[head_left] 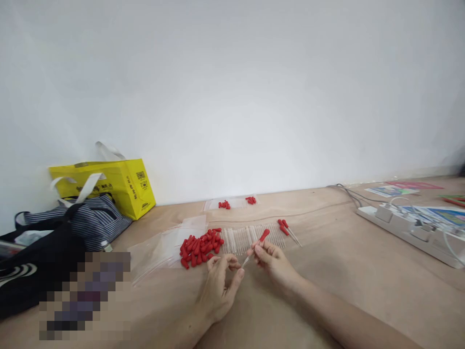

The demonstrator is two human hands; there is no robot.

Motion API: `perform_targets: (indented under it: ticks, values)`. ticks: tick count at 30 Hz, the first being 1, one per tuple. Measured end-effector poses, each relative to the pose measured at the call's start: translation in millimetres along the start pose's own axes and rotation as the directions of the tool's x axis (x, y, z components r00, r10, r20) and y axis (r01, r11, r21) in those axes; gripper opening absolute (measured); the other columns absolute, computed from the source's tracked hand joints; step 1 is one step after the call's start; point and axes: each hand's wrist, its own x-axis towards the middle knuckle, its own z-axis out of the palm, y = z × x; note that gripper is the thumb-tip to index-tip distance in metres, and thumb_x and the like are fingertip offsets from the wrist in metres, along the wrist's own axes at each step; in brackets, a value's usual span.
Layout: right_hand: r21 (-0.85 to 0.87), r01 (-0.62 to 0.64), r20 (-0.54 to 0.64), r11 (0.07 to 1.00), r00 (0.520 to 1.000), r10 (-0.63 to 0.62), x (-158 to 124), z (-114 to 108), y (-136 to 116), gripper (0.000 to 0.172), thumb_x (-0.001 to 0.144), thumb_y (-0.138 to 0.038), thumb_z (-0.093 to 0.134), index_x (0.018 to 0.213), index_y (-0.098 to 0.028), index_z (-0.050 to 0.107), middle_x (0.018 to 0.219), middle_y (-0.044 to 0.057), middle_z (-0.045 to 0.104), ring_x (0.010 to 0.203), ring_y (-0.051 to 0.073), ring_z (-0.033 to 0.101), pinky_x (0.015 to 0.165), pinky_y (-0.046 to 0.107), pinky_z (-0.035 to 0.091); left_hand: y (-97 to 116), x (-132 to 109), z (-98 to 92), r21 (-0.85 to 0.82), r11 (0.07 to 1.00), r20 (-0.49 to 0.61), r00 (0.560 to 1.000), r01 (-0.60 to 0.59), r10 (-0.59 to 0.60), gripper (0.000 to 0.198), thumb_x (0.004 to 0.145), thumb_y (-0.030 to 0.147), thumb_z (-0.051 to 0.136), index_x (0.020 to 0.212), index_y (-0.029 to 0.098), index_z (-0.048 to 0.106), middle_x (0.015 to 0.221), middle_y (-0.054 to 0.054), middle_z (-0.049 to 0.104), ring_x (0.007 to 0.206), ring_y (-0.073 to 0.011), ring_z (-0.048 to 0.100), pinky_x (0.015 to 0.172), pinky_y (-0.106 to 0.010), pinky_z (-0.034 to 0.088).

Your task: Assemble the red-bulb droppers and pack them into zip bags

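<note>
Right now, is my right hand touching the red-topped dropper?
Touching: the head view shows the right hand pinching the red-topped dropper between thumb and fingers, near its red bulb.

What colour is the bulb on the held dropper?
The bulb is red, best seen in the head view.

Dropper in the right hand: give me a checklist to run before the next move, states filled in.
1. Dropper gripped: ok, the right hand pinches it.
2. Red bulb fully seated on its tube: cannot tell, fingers cover the join.
3. Left hand steadying the tip: cannot tell, its fingers are close but contact is unclear.
4. Pile of loose red bulbs within easy reach: ok, it lies just beyond the left hand.
5. Clear tubes laid out in a row: ok, side by side beyond the hands.
6. Power strip away from the hands: ok, it sits well off to the right.
</note>
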Motion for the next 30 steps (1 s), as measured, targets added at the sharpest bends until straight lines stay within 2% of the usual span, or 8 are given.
perform_targets:
  ticks: [3,4,6,9,13,18,24,30]
  values:
    - [-0.254,0.028,-0.140,0.967,0.988,-0.066,19.7,-32.2,-14.6,0.042,0.063,-0.051,0.060,0.083,-0.015,0.061,0.063,0.000,0.057,0.045,0.007,0.038,0.046,0.020,0.032,-6.3,2.1,-0.6,0.051,0.998,-0.003,0.999,0.033,-0.033,0.007,0.078,0.027,0.046,0.083,0.021,0.046,0.077,-0.001,0.061,0.073,-0.0189,0.055,0.076,-0.039,0.036]
    - [-0.384,0.034,-0.172,0.923,0.979,-0.107,25.8,-44.8,-19.9,0.040,0.064,-0.051,0.057,0.078,-0.014,0.062,0.060,0.000,0.057,0.044,0.007,0.040,0.046,0.021,0.032,-8.6,2.7,-0.1,0.068,0.997,-0.004,0.999,0.039,-0.038,0.007,0.078,0.026,0.047,0.082,0.021,0.047,0.077,-0.001,0.061,0.073,-0.0190,0.055,0.076,-0.040,0.036]
    - [-0.641,-0.024,-0.255,0.767,0.949,-0.183,35.4,-69.3,-29.2,0.037,0.068,-0.049,0.051,0.069,-0.014,0.063,0.061,0.002,0.060,0.050,0.011,0.048,0.048,0.022,0.035,-12.1,3.7,1.1,0.092,0.995,0.002,0.999,0.035,-0.035,0.004,0.076,0.024,0.047,0.079,0.021,0.047,0.075,0.000,0.060,0.073,-0.0189,0.055,0.076,-0.040,0.035]
    - [-0.718,-0.127,-0.358,0.684,0.910,-0.207,42.9,-99.2,-36.7,0.029,0.067,-0.042,0.054,0.069,-0.015,0.065,0.062,0.005,0.063,0.056,0.015,0.054,0.049,0.022,0.035,-14.2,4.0,2.3,0.112,0.994,0.025,0.999,0.020,-0.023,0.002,0.075,0.022,0.048,0.077,0.021,0.048,0.074,0.000,0.061,0.073,-0.0188,0.055,0.076,-0.039,0.034]
    - [-0.780,-0.255,-0.443,0.571,0.870,-0.217,47.6,-124.0,-34.8,0.025,0.063,-0.038,0.057,0.055,-0.016,0.064,0.046,0.004,0.058,0.049,0.017,0.054,0.046,0.023,0.031,-14.6,3.5,2.2,0.121,0.992,0.052,0.998,0.018,-0.025,0.003,0.075,0.021,0.048,0.076,0.021,0.050,0.075,0.000,0.061,0.074,-0.0192,0.055,0.077,-0.039,0.033]
    - [-0.845,-0.336,-0.446,0.416,0.872,-0.201,54.3,-138.7,-24.9,0.017,0.065,-0.029,0.055,0.057,-0.017,0.065,0.050,0.005,0.061,0.053,0.018,0.057,0.049,0.024,0.034,-14.1,3.2,1.9,0.114,0.993,0.106,0.994,0.018,-0.030,0.005,0.076,0.019,0.048,0.073,0.020,0.051,0.075,0.000,0.062,0.076,-0.0191,0.055,0.078,-0.040,0.030]
    - [-0.859,-0.314,-0.422,0.404,0.882,-0.210,55.2,-141.2,-21.3,0.017,0.065,-0.028,0.055,0.067,-0.017,0.066,0.062,0.008,0.065,0.061,0.019,0.060,0.052,0.024,0.036,-13.3,2.9,2.0,0.106,0.994,0.127,0.991,0.023,-0.036,0.009,0.077,0.019,0.048,0.069,0.020,0.052,0.073,0.001,0.062,0.076,-0.0188,0.054,0.078,-0.040,0.029]
    - [-0.853,-0.283,-0.399,0.439,0.895,-0.198,53.5,-137.4,-16.3,0.027,0.067,-0.034,0.055,0.082,-0.014,0.063,0.055,0.004,0.063,0.045,0.014,0.054,0.046,0.023,0.035,-12.7,3.1,2.8,0.116,0.993,0.102,0.995,0.006,-0.018,0.010,0.075,0.017,0.049,0.065,0.020,0.052,0.070,0.001,0.062,0.073,-0.0181,0.055,0.076,-0.039,0.030]
